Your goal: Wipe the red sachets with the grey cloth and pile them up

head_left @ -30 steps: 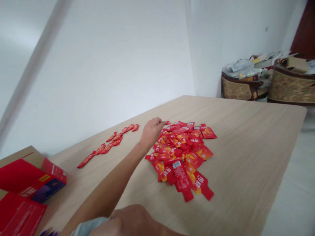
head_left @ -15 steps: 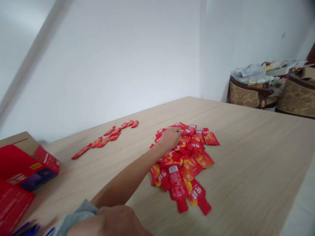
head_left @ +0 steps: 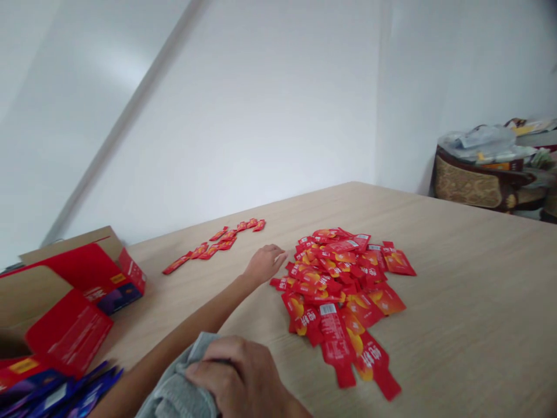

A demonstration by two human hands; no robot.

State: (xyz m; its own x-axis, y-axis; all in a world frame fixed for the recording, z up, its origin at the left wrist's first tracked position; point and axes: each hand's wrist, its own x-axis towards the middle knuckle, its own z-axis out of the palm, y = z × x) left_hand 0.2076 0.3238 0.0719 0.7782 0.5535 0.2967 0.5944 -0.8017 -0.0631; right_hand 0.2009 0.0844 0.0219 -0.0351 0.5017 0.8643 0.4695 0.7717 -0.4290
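My left hand reaches over the table just left of a heap of red sachets. Its fingers are stretched out and I see nothing in them. The sachets are flat and spouted, with orange fruit pictures and white lettering; several overlap in the heap. Close to the camera, my right hand is closed around bunched grey sleeve fabric by my left forearm. Beyond my left hand, several red sachets lie in an uneven line along the wall side.
Open red cardboard boxes stand at the left. Blue-purple packets lie at the lower left corner. A white wall borders the wooden table. A patterned armchair piled with bags stands beyond the far right.
My left hand has moved off the heap to its left side. My right hand has come further into view with the grey fabric. The whole view has shifted, showing more of the boxes.
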